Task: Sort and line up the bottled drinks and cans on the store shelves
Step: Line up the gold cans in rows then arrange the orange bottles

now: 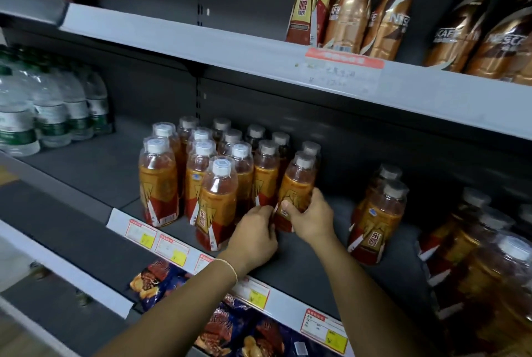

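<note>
The right hand point(309, 217) grips an amber drink bottle point(298, 181), clear plastic with a grey cap and a gold-and-red label. Its thumb lies across the front of the label and its fingers wrap round the bottle's right side. The left hand point(254, 231) sits at the bottle's lower left with fingers curled against it; whether they clasp it cannot be told. The bottle stands upright on the dark grey metal shelf point(95, 172), at the right edge of a cluster of matching bottles point(198, 172) and apart from another pair of matching bottles point(377, 221) further right.
</note>
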A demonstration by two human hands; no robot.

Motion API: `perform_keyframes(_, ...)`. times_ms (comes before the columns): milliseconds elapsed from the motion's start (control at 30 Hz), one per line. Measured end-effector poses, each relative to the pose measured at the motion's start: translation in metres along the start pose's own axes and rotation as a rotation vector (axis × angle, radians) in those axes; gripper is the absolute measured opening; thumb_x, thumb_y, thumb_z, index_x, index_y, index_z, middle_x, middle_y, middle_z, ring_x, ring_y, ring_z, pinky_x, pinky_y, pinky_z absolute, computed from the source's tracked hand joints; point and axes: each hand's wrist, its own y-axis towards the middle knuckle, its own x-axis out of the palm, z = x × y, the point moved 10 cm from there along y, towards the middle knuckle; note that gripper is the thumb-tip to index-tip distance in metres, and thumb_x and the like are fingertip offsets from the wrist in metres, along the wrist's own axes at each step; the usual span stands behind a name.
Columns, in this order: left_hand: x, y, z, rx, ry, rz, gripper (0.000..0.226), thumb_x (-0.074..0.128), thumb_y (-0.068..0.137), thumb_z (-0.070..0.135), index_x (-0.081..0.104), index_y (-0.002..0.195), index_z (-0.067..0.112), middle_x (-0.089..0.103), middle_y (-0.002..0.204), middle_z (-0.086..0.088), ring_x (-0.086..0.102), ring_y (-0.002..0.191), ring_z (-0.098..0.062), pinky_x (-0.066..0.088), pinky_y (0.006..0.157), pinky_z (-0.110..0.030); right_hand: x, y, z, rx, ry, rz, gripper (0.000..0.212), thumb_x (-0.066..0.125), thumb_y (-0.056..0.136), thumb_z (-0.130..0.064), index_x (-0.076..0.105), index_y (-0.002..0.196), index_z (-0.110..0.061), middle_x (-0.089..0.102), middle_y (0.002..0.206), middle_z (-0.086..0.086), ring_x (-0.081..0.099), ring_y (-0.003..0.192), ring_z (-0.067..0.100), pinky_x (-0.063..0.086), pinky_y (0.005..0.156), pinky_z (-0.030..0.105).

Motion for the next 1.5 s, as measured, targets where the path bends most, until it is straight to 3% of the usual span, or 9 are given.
perform_keyframes(167, 0.006, 0.003, 0.002, 0.010, -0.012, -0.043, 0.058, 0.069, 0.084, 0.021, 0.049, 0.138, 0.012, 0.057, 0.132, -0.009, 0.053, 0.122, -0.024, 0.035, 0.097, -0.017, -0.007, -0.020, 0.008, -0.009, 0.077, -0.184, 0.054, 0.078, 0.083, -0.030, 0.054, 0.131, -0.023, 0.066, 0.121, -0.002, 0.063, 0.113, 0.017, 0.052, 0.100, 0.044)
perform_keyframes(333, 0.030, -0.001, 0.027, 0.129, -0.120, -0.219, 0.058, 0.081, 0.075, 0.019, 0.057, 0.127, 0.027, 0.063, 0.118, 0.013, 0.056, 0.107, -0.001, 0.030, 0.078, 0.008, -0.031, -0.060, 0.023, -0.034, 0.166, -0.293, 0.047, 0.074, 0.086, -0.029, 0.048, 0.118, -0.050, 0.065, 0.116, -0.019, 0.061, 0.111, 0.000, 0.050, 0.103, 0.035)
perform_keyframes(500, 0.061, -0.015, 0.051, 0.129, -0.265, -0.329, 0.063, 0.083, 0.076, 0.020, 0.054, 0.131, 0.028, 0.061, 0.108, 0.026, 0.054, 0.093, 0.022, 0.038, 0.079, 0.003, -0.067, -0.085, 0.043, 0.013, 0.335, -0.235, 0.045, 0.076, 0.085, -0.014, 0.057, 0.117, -0.040, 0.072, 0.112, -0.016, 0.066, 0.108, 0.002, 0.052, 0.099, 0.031)
perform_keyframes(633, 0.084, -0.020, 0.066, 0.110, -0.332, -0.360, 0.067, 0.082, 0.077, 0.019, 0.051, 0.137, 0.022, 0.065, 0.116, 0.017, 0.060, 0.106, 0.004, 0.045, 0.091, -0.008, -0.096, -0.100, 0.065, 0.038, 0.391, -0.126, 0.043, 0.079, 0.084, -0.015, 0.061, 0.120, -0.030, 0.073, 0.112, -0.014, 0.067, 0.107, 0.004, 0.052, 0.100, 0.032)
perform_keyframes(767, 0.106, -0.021, 0.084, 0.150, -0.331, -0.390, 0.069, 0.079, 0.081, 0.022, 0.046, 0.142, 0.022, 0.062, 0.127, 0.013, 0.056, 0.116, -0.001, 0.045, 0.102, -0.020, -0.117, -0.109, 0.083, 0.058, 0.399, -0.026, 0.037, 0.079, 0.084, -0.022, 0.065, 0.112, -0.043, 0.073, 0.111, -0.017, 0.067, 0.108, 0.004, 0.051, 0.100, 0.033)
perform_keyframes(900, 0.117, -0.017, 0.094, 0.184, -0.283, -0.373, 0.070, 0.078, 0.081, 0.026, 0.044, 0.143, 0.022, 0.058, 0.133, 0.009, 0.052, 0.123, -0.007, 0.042, 0.108, -0.027, -0.125, -0.113, 0.098, 0.099, 0.367, 0.038, 0.046, 0.077, 0.086, -0.032, 0.060, 0.129, -0.036, 0.069, 0.121, -0.014, 0.061, 0.116, 0.004, 0.047, 0.107, 0.039)
perform_keyframes(1233, 0.131, -0.012, 0.099, 0.224, -0.243, -0.325, 0.069, 0.074, 0.085, 0.028, 0.041, 0.145, 0.023, 0.052, 0.136, 0.008, 0.045, 0.123, -0.002, 0.028, 0.100, -0.003, -0.126, -0.112, 0.112, 0.107, 0.419, 0.105, 0.052, 0.076, 0.087, -0.021, 0.053, 0.120, -0.054, 0.064, 0.123, -0.021, 0.058, 0.117, 0.003, 0.048, 0.099, 0.027)
perform_keyframes(1333, 0.134, -0.011, 0.101, 0.233, -0.259, -0.333, 0.071, 0.073, 0.086, 0.026, 0.039, 0.147, 0.019, 0.052, 0.140, 0.005, 0.046, 0.128, -0.006, 0.033, 0.109, -0.014, -0.126, -0.110, 0.116, 0.111, 0.426, 0.121, 0.052, 0.075, 0.088, -0.022, 0.053, 0.116, -0.059, 0.064, 0.113, -0.035, 0.058, 0.112, -0.008, 0.048, 0.087, 0.011)
perform_keyframes(1500, 0.134, -0.012, 0.106, 0.281, -0.235, -0.301, 0.074, 0.072, 0.087, 0.024, 0.034, 0.151, 0.015, 0.047, 0.146, 0.000, 0.041, 0.134, -0.012, 0.030, 0.115, -0.025, -0.127, -0.110, 0.119, 0.109, 0.397, 0.159, 0.056, 0.074, 0.088, -0.028, 0.050, 0.113, -0.071, 0.059, 0.116, -0.041, 0.057, 0.115, -0.008, 0.045, 0.095, 0.020)
